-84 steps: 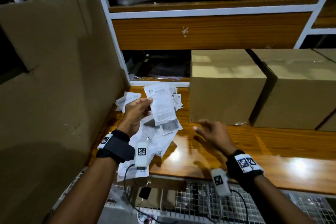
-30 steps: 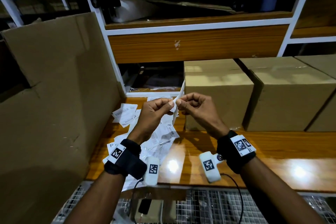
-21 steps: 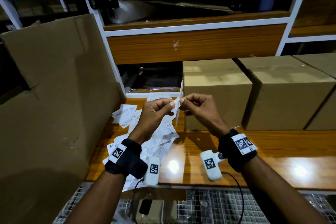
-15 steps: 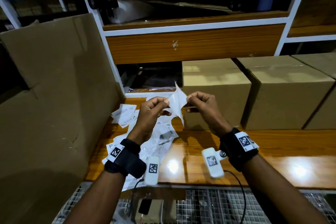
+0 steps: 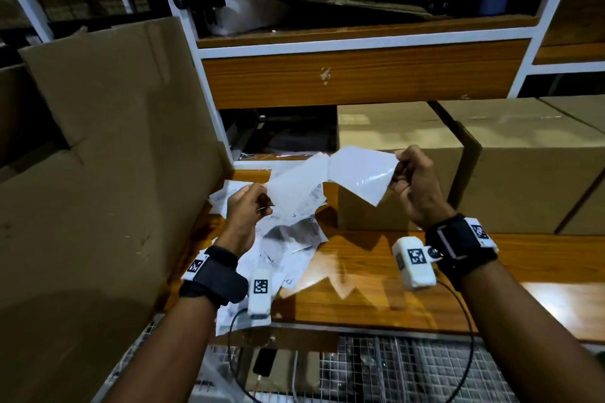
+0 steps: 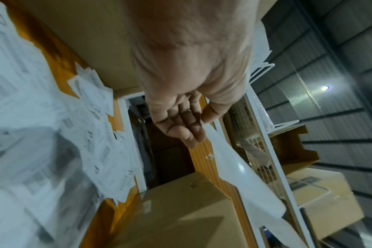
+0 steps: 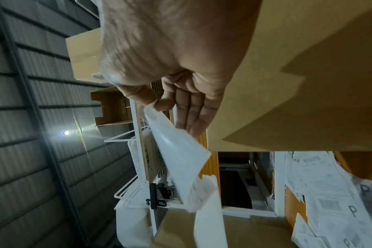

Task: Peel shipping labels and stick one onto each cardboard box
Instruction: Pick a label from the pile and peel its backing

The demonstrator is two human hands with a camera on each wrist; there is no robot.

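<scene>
Two bare forearms reach forward, each wrist strapped in black. Left hand and right hand are raised apart, fingers curled and pinching.

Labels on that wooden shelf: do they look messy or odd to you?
Yes. The white printed shipping labels lie in a loose, overlapping heap on the glossy wooden shelf, some hanging over its front edge, not stacked. The plain brown cardboard boxes beside them stand neatly in line.
</scene>
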